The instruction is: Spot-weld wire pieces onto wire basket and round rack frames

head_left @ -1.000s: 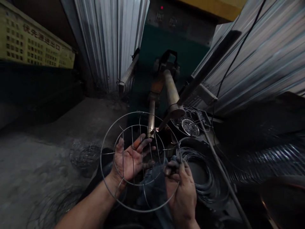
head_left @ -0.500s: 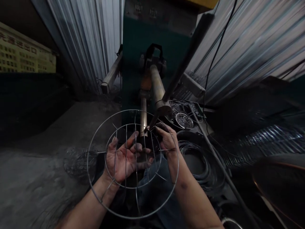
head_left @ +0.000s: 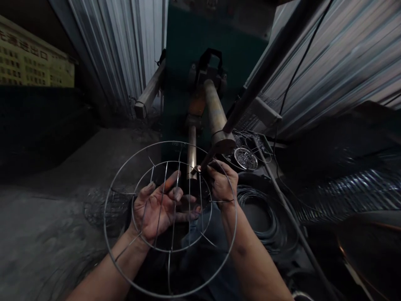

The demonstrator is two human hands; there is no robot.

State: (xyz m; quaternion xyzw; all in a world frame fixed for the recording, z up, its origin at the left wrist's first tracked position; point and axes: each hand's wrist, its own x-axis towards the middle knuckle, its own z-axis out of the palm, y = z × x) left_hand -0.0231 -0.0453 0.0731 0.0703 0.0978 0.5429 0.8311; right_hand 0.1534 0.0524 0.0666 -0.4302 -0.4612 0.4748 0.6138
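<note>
A round wire guard [head_left: 119, 175] of two concentric rings joined by straight wires hangs in front of me. My left hand [head_left: 161, 207] lies palm up under it, fingers spread, bearing the inner ring and its cross wires. My right hand [head_left: 221, 182] is closed in a pinch on a wire at the guard's upper right, just below the tip of the welding electrode [head_left: 200, 166]. Both hands are grimy. The electrode tip touches the guard near the inner ring's top.
The green spot-welding machine [head_left: 188, 62] with its two brass arms [head_left: 214, 110] stands straight ahead. Coils of wire [head_left: 263, 213] and finished wire parts [head_left: 246, 158] lie to the right. Corrugated metal walls [head_left: 328, 62] close both sides. More wire guards lie on the dusty floor [head_left: 97, 205] at left.
My right hand rose from the guard's lower right rim to the wire by the electrode tip. The guard has shifted left and down a little; my left hand stays beneath it.
</note>
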